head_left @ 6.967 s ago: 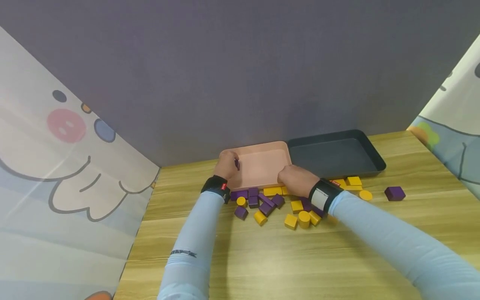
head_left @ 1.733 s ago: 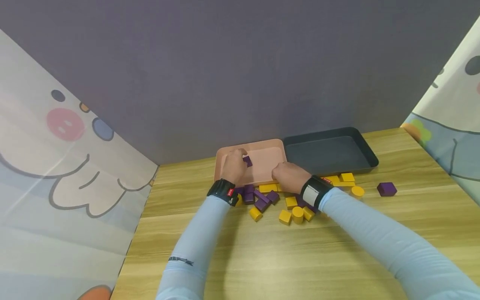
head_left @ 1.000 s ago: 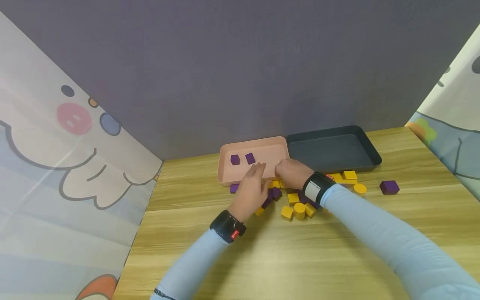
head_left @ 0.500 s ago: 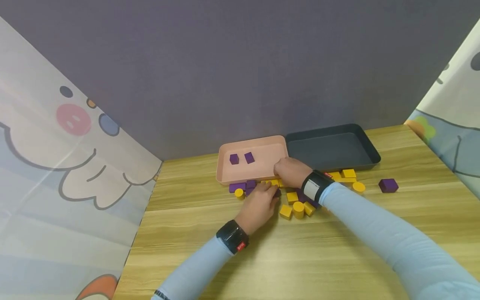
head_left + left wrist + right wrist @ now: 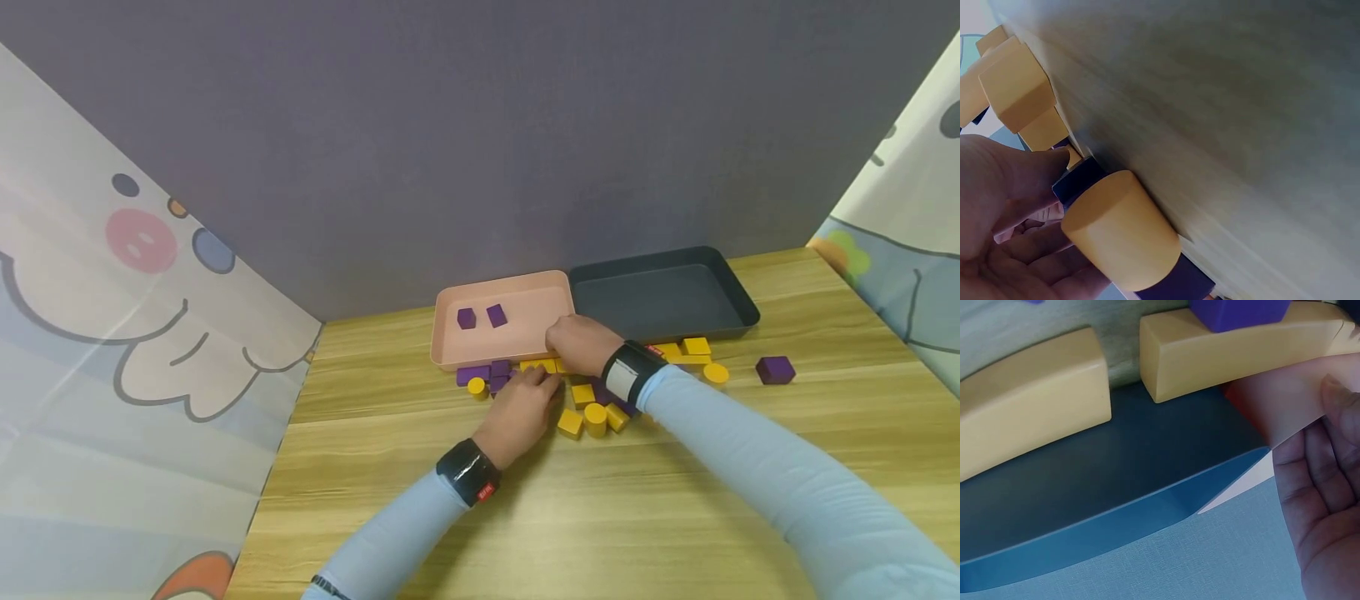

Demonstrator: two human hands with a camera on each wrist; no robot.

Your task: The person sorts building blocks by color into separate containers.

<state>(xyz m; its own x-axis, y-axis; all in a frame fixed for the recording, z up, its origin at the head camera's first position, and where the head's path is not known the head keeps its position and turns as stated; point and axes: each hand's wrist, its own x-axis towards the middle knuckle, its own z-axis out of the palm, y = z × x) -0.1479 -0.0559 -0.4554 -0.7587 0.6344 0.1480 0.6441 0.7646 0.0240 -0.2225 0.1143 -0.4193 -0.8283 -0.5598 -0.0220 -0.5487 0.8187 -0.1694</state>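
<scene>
My left hand (image 5: pixel 517 419) is down in the row of blocks in front of the pink tray (image 5: pixel 536 329). In the left wrist view its thumb and fingers pinch a dark purple block (image 5: pixel 1077 181), partly hidden behind a yellow cylinder (image 5: pixel 1124 232). My right hand (image 5: pixel 587 344) grips the pink tray's near right wall, thumb outside and fingers within, as the right wrist view shows. Inside that tray lie two purple blocks, a cube (image 5: pixel 466 318) and a slanted one (image 5: pixel 497 315).
A dark tray (image 5: pixel 660 300) adjoins the pink one on the right. Several yellow blocks (image 5: pixel 582 396) and purple blocks (image 5: pixel 472 376) crowd the trays' front. One purple block (image 5: pixel 776 370) lies apart at the right. A grey wall (image 5: pixel 480 167) rises behind.
My left hand let go of a purple block in the pink tray, then came down and right to the row and took hold of another. My right hand stays on the tray wall.
</scene>
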